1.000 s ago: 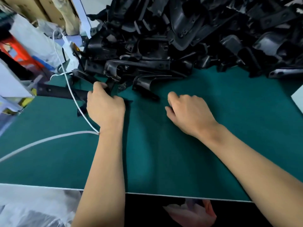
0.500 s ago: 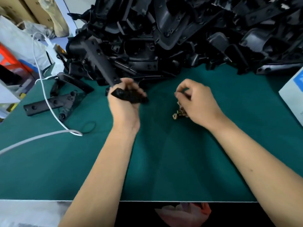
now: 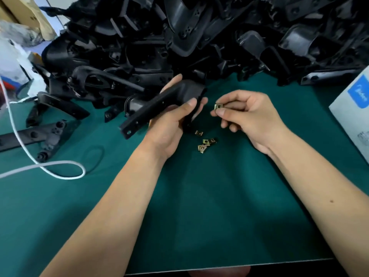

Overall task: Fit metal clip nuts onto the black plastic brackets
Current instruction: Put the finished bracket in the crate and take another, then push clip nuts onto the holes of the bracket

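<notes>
Gripping bracket (image 3: 159, 104), left hand (image 3: 171, 124) nears table (image 3: 199, 216) middle.

Colours and patterns, by item:

- Table mat (image 3: 199, 206): plain dark teal green, with a thin pale edge along the near side.
- Held bracket (image 3: 159, 102): matte black throughout.
- Bracket pile (image 3: 199, 37): black, with dull grey highlights on curved faces.
- Flat bracket (image 3: 40, 136) at left: black.
- Pinched clip nut (image 3: 218, 106): brassy yellow-gold.
- Loose clip nuts (image 3: 205, 141): the same yellow-gold, each with a dark centre hole.
- Cable (image 3: 60, 170): white.
- Thin ring (image 3: 95, 158) on the mat: black.
- Box (image 3: 351, 116) at right: pale grey-white, bearing a bright blue label with white lettering.
- Cartons (image 3: 20, 11) at far left: tan cardboard brown.
</notes>
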